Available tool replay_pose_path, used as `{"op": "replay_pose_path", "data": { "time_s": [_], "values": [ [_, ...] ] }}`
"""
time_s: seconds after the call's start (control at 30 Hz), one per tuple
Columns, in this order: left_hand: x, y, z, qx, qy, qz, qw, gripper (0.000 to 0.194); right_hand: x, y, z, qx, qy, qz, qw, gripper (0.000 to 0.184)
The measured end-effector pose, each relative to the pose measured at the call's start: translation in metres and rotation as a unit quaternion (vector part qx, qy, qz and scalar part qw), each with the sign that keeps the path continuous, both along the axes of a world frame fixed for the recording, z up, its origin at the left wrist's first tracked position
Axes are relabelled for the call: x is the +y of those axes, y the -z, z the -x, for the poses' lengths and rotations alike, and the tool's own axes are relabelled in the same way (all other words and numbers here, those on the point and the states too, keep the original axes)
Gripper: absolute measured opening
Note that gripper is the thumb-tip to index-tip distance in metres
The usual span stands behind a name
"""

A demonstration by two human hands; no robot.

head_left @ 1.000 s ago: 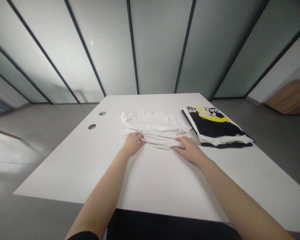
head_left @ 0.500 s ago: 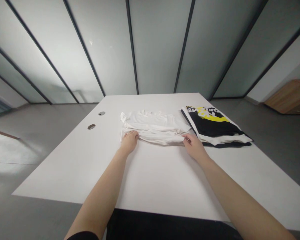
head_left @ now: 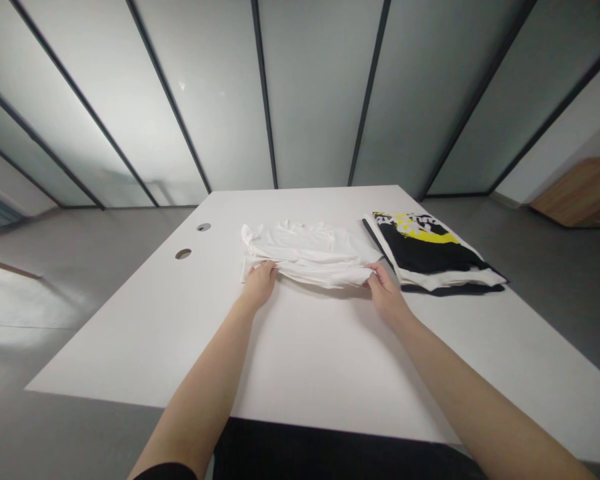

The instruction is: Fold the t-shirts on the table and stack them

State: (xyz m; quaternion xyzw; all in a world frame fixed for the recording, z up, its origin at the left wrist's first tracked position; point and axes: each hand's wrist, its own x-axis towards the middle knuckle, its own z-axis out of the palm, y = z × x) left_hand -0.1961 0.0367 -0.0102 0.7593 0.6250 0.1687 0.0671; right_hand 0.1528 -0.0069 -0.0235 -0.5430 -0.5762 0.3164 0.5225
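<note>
A white T-shirt (head_left: pixel 310 247) lies partly folded across the middle of the table, its collar side away from me. My left hand (head_left: pixel 261 279) is closed on the near left part of its folded edge. At the near right corner, my right hand (head_left: pixel 384 288) pinches the cloth between thumb and fingers. The near edge between both hands is raised slightly off the tabletop, with a shadow under it. Parts of my left fingers are hidden by the hand itself.
A stack of folded shirts (head_left: pixel 420 247), black with a yellow and white print on top, lies right of my right hand. The white table (head_left: pixel 300 360) has two round holes at its left. A frosted glass partition (head_left: pixel 310 93) stands behind it.
My right hand has lifted the near right edge of the white T-shirt a little and turned slightly. My left hand has stayed nearly in place.
</note>
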Motion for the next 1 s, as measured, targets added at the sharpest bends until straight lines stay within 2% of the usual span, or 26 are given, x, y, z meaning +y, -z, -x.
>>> {"op": "replay_pose_path", "data": {
  "time_s": [0.13, 0.3, 0.37, 0.43, 0.5, 0.57, 0.67, 0.73, 0.87, 1.0],
  "values": [
    [0.0, 0.001, 0.0, -0.001, -0.003, -0.001, 1.0, 0.024, 0.0, -0.001, 0.001, 0.068, 0.008, 0.045, 0.997, 0.035],
    [-0.002, -0.002, -0.001, -0.017, 0.007, -0.006, 1.0, 0.026, 0.0, 0.0, 0.005, 0.185, -0.039, 0.141, 0.972, 0.049],
    [-0.002, -0.004, -0.001, -0.023, 0.012, -0.004, 1.0, 0.026, -0.003, -0.002, 0.007, 0.165, -0.063, 0.14, 0.974, 0.061],
    [-0.003, -0.006, -0.002, -0.028, 0.017, -0.003, 0.999, 0.025, -0.006, -0.004, 0.008, 0.115, -0.082, 0.128, 0.982, 0.081],
    [-0.003, -0.007, -0.001, -0.031, 0.023, -0.003, 0.999, 0.023, -0.01, -0.007, 0.007, 0.063, -0.101, 0.116, 0.986, 0.088],
    [-0.004, -0.008, 0.0, -0.03, 0.032, -0.002, 0.999, 0.021, -0.012, -0.009, 0.006, 0.022, -0.127, 0.114, 0.985, 0.075],
    [-0.006, -0.007, 0.002, -0.029, 0.04, 0.002, 0.999, 0.032, -0.013, -0.011, 0.005, -0.007, -0.137, 0.134, 0.981, 0.052],
    [-0.007, -0.008, 0.003, -0.029, 0.032, 0.0, 0.999, 0.035, -0.011, -0.011, 0.003, 0.01, -0.093, 0.139, 0.986, 0.046],
    [-0.007, -0.01, 0.005, -0.01, -0.001, -0.007, 1.0, 0.026, 0.0, -0.01, -0.005, 0.112, 0.019, 0.087, 0.99, 0.036],
    [-0.006, -0.012, 0.007, 0.011, -0.023, -0.006, 1.0, 0.022, 0.01, -0.008, -0.013, 0.197, 0.06, 0.069, 0.976, 0.026]
  ]
}}
